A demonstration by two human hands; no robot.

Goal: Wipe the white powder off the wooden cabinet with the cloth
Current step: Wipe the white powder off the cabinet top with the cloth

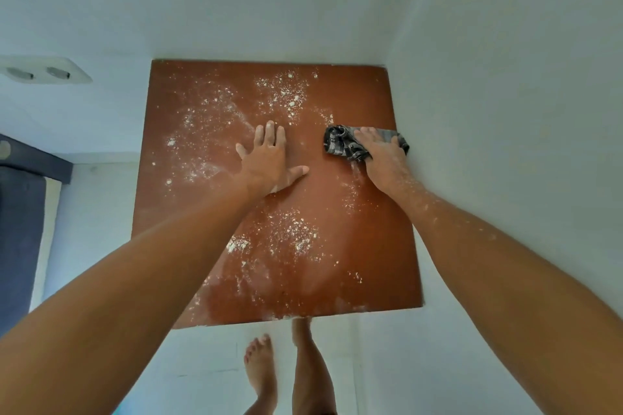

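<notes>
The reddish-brown wooden cabinet top (364, 229) fills the middle of the head view, set into a corner of white walls. White powder (283, 94) lies scattered over it in patches, at the back, on the left and near the front. My left hand (269, 162) rests flat on the wood near the centre, fingers spread, holding nothing. My right hand (381, 152) presses down on a dark checked cloth (344, 143) near the right edge. The cloth is bunched under the fingers. Powder also dusts my right forearm.
White walls close in behind and to the right of the cabinet. A white double socket (43, 72) sits on the left wall. A dark blue fabric (20, 212) lies on the floor at far left. My bare feet (261, 367) stand on pale tiles before the front edge.
</notes>
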